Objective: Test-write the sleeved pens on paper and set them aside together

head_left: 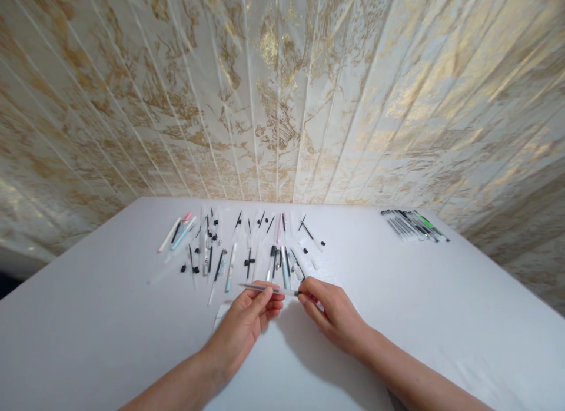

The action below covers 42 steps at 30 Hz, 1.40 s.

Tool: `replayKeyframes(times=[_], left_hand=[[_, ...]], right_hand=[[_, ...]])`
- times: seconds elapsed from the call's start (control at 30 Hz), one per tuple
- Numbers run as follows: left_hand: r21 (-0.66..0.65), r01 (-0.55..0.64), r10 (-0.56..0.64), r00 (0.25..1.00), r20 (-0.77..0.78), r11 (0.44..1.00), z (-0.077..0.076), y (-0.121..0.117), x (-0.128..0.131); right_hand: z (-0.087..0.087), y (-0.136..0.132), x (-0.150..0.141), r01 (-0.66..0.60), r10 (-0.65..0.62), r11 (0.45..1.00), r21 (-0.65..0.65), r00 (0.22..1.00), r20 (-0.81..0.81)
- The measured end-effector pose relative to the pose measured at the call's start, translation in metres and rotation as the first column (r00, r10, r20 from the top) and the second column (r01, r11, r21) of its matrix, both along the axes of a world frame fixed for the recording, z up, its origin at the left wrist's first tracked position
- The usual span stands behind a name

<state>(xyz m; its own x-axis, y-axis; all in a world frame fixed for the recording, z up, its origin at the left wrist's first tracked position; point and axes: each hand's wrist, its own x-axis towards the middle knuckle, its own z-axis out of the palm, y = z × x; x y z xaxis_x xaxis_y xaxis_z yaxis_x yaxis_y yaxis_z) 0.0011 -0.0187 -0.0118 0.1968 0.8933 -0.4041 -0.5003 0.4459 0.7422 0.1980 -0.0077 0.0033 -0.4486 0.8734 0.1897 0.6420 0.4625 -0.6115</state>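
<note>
Between my two hands a slim pen (282,291) with a clear barrel lies nearly level, its pointed tip toward the left. My left hand (251,311) is closed on the barrel, thumb on top and fingers beneath. At the right end, the fingertips of my right hand (326,305) pinch the dark end of the pen. Whether that end is a separate plug or cap is too small to tell. Just beyond my hands lie loose pen parts: dark refills (219,264), black caps (249,261) and a light blue barrel (285,269).
A row of clear pens (408,225) with a green label (425,221) lies at the back right of the white table (110,305). Pink and blue pens (180,234) lie at the back left. A pale flat piece (219,314) is partly behind my left hand. Gold-patterned curtain (282,105) hangs behind.
</note>
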Motion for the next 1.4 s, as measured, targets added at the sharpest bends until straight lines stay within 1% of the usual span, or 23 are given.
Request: replayKeyframes(times=[0.1,0.2,0.27,0.37,0.47,0.57,0.77,0.87,1.03,1.13,1.27,1.4], left_hand=[[0.004,0.008,-0.008,1.0,0.002,1.0,0.0013,-0.0002,0.0002],[0.002,0.006,-0.006,1.0,0.008,1.0,0.0011,-0.0001,0.0003],[0.002,0.003,-0.003,1.0,0.007,1.0,0.0003,0.0002,0.0003],[0.003,0.0,0.0,1.0,0.007,1.0,-0.0003,0.0007,0.0006],[-0.003,-0.01,0.01,1.0,0.011,1.0,0.0003,0.0006,0.001],[-0.01,-0.011,0.011,1.0,0.013,1.0,0.0012,0.0002,0.0011],[-0.004,-0.011,0.011,1.0,0.008,1.0,0.0022,0.0,0.0004],[0.003,-0.006,0.006,1.0,0.0,1.0,0.0026,-0.0004,0.0004],[0.004,-0.001,0.001,1.0,-0.003,1.0,0.0021,-0.0001,0.001],[-0.004,-0.011,0.011,1.0,0.001,1.0,0.0021,0.0005,0.0013],[-0.014,-0.022,0.022,1.0,0.004,1.0,0.0024,0.0001,0.0016],[-0.006,-0.018,0.018,1.0,0.007,1.0,0.0021,-0.0009,0.0016]], right_hand=[[0.0001,-0.0003,-0.0003,0.003,-0.002,1.0,-0.02,1.0,0.03],[0.0007,-0.0011,-0.0004,0.007,-0.007,0.999,-0.047,1.0,0.012],[0.0006,-0.0012,-0.0004,0.004,-0.004,0.999,-0.036,1.0,0.005],[-0.0003,-0.0004,-0.0004,-0.004,0.005,1.0,-0.004,0.999,0.035],[-0.0009,0.0002,-0.0006,-0.009,0.01,1.0,-0.009,0.998,0.067],[-0.0012,-0.0003,-0.0003,-0.003,0.004,1.0,-0.029,0.999,0.052],[-0.002,-0.0001,0.0006,-0.027,0.026,0.999,0.016,0.998,0.056],[-0.0003,-0.0001,0.0,-0.024,0.025,1.0,-0.016,0.999,0.041],[0.0025,-0.0016,-0.0022,-0.006,0.005,0.993,-0.114,1.0,-0.012],[0.0018,-0.0019,-0.0024,0.013,-0.015,0.996,-0.089,1.0,-0.022],[0.0002,-0.0015,-0.0014,-0.002,0.002,1.0,-0.022,1.0,0.001],[0.0015,-0.0012,-0.0016,-0.009,0.009,0.999,-0.039,1.0,0.003]])
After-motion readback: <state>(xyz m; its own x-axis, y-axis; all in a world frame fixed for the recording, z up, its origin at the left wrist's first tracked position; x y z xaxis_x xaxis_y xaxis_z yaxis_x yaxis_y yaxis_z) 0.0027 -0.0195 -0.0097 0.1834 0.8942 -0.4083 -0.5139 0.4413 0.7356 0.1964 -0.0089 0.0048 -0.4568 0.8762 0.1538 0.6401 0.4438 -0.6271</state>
